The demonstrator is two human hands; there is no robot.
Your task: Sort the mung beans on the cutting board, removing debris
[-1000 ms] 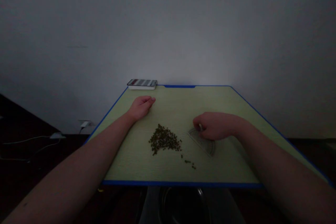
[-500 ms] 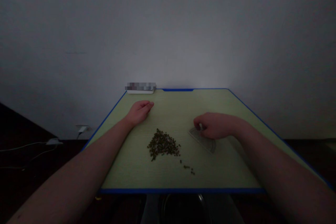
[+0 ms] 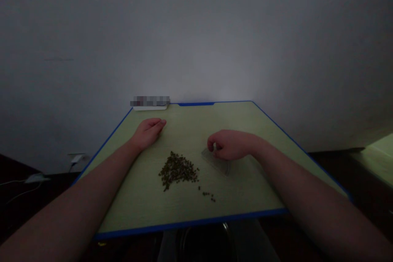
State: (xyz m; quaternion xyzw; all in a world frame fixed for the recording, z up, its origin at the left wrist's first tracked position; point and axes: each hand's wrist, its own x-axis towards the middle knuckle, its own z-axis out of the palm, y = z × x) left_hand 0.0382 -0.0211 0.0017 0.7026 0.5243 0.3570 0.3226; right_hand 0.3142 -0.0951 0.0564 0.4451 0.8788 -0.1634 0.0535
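Observation:
A pile of small dark green beans (image 3: 177, 169) lies in the middle of a pale green table with a blue rim (image 3: 190, 224); a few stray beans (image 3: 208, 195) trail toward the front right. My left hand (image 3: 149, 131) rests flat on the table behind the pile, fingers stretched out and holding nothing. My right hand (image 3: 229, 144) is curled, its fingers pinching the top of a clear plastic protractor (image 3: 217, 162) that lies on the table to the right of the beans.
A white flat device (image 3: 150, 102) sits at the table's back left corner against the wall. Cables and an adapter (image 3: 34, 178) lie on the dark floor at left. A dark round container (image 3: 205, 241) shows under the front edge. Another green surface (image 3: 379, 157) is at far right.
The view has swung to the right, so everything sits further left in the picture. Both hands keep their places on the table; the right hand stays on the protractor.

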